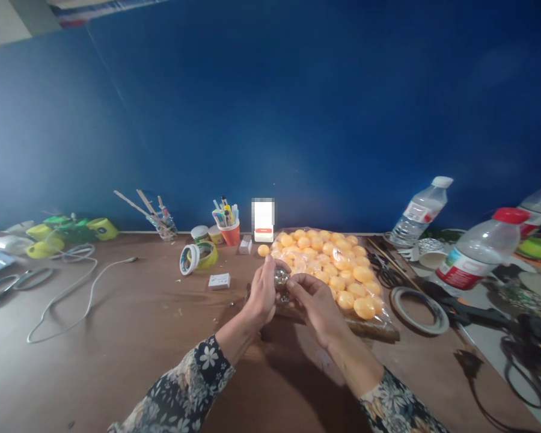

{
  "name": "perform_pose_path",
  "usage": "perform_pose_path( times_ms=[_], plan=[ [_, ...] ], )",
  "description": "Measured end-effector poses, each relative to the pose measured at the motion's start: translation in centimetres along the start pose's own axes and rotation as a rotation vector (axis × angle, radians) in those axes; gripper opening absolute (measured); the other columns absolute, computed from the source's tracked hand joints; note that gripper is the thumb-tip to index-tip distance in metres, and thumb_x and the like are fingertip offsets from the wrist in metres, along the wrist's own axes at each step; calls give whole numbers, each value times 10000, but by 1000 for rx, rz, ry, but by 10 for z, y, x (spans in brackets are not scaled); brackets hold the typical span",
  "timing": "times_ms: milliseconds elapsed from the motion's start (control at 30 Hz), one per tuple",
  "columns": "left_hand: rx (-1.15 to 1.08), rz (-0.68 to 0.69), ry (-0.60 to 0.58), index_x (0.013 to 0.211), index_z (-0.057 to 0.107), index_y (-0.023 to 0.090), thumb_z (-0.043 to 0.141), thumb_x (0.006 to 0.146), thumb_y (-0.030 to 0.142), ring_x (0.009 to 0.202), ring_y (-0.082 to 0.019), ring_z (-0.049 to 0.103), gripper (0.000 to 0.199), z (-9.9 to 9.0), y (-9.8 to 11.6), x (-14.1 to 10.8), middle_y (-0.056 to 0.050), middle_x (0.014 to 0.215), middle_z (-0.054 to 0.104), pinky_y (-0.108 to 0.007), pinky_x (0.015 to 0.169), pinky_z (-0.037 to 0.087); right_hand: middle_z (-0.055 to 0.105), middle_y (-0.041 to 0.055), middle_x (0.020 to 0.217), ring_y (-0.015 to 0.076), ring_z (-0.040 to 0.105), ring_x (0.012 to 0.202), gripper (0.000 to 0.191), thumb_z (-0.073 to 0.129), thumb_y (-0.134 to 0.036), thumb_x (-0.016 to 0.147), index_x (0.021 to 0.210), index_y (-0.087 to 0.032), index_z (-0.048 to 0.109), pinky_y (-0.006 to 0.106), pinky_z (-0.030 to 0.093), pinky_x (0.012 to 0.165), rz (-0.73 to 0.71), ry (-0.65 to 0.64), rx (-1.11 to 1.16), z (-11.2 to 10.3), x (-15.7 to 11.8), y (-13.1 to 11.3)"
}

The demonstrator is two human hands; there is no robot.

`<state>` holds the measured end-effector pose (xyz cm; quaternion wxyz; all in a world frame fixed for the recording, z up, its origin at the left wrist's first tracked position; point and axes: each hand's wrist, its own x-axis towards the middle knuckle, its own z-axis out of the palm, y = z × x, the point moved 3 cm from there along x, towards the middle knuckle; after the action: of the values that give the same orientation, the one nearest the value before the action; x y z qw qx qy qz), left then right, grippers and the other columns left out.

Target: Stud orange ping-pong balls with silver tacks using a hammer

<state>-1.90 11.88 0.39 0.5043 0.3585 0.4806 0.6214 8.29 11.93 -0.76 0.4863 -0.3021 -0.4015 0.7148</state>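
Between my two hands is a small round object with a shiny, silvery, beaded-looking surface (281, 278). My left hand (264, 293) is wrapped round its left side, palm turned inward. The fingertips of my right hand (310, 299) are pinched together at its lower right edge. Right behind my hands lies a clear plastic bag (327, 264) full of yellow-orange egg-shaped pieces. One loose yellow piece (263, 250) sits at the bag's left corner. Fine details of the silvery object are too small to make out.
On the brown table (139, 361) stand an orange cup of pens (229, 233), tape rolls (189, 260), a small white box (219, 281) and a lit screen (264, 219). A white cable (90, 300) lies left. Bottles (480, 252), scissors (390, 273) and a tape ring (419, 310) are right.
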Motion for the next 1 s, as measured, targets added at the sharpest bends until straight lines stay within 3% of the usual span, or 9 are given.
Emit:
perform_pose_path(
  times_ms=[100, 233, 400, 500, 600, 700, 800, 1000],
  plan=[
    [-74, -68, 32, 714, 558, 164, 468, 781, 705, 320, -45, 297, 553, 0, -3, 1, 59, 458, 427, -167, 327, 201, 613, -14, 587, 114, 553, 558, 297, 818, -410, 630, 656, -175, 639, 206, 439, 517, 28, -34, 52, -2, -1, 3],
    [57, -47, 20, 782, 536, 172, 374, 782, 729, 330, -55, 317, 580, -19, 2, 11, 46, 538, 460, -187, 332, 218, 647, -6, 686, 95, 544, 581, 286, 853, -359, 588, 737, -171, 697, 194, 450, 530, 78, 62, 116, -12, -7, 10],
    [342, 53, 100, 956, 558, 164, 533, 785, 450, 525, -112, 565, 335, -80, 26, 48, 10, 659, 556, -219, 490, 430, 679, 20, 771, 111, 556, 613, 329, 840, -392, 590, 810, -176, 726, 222, 485, 552, 56, 94, -12, -25, -14, 23],
    [649, 114, 137, 1069, 568, 159, 656, 713, 335, 654, -153, 628, 407, -118, 44, 74, -31, 806, 635, -282, 621, 494, 677, 26, 768, 126, 558, 600, 329, 801, -438, 630, 819, -182, 717, 246, 500, 539, -4, 94, -108, -28, -14, 31],
    [981, 170, 146, 1042, 625, 177, 750, 632, 255, 931, -235, 629, 435, -142, 56, 93, -56, 978, 664, -329, 794, 490, 669, 25, 750, 136, 569, 592, 306, 741, -456, 692, 831, -185, 711, 257, 511, 530, -63, 87, -229, -26, -14, 35],
    [1264, 158, 104, 980, 662, 177, 747, 705, 272, 1048, -269, 592, 303, -152, 56, 104, -66, 1063, 658, -389, 885, 479, 658, 26, 725, 138, 572, 567, 307, 704, -468, 715, 816, -178, 707, 257, 514, 505, -105, 67, -324, -24, -14, 38],
    [1468, 123, 63, 1121, 605, 173, 603, 877, 318, 1035, -235, 602, 284, -155, 46, 113, -86, 1180, 609, -437, 870, 508, 652, 29, 730, 140, 578, 571, 304, 683, -461, 728, 821, -173, 703, 254, 519, 500, -127, 64, -359, -25, -13, 39],
    [1622, 124, -6, 1185, 571, 182, 578, 897, 317, 1037, -231, 604, 318, -153, 37, 121, -93, 1219, 588, -437, 860, 521, 654, 25, 729, 144, 578, 568, 321, 681, -481, 726, 828, -177, 700, 255, 515, 493, -125, 74, -370, -32, -12, 43]
  ],
)
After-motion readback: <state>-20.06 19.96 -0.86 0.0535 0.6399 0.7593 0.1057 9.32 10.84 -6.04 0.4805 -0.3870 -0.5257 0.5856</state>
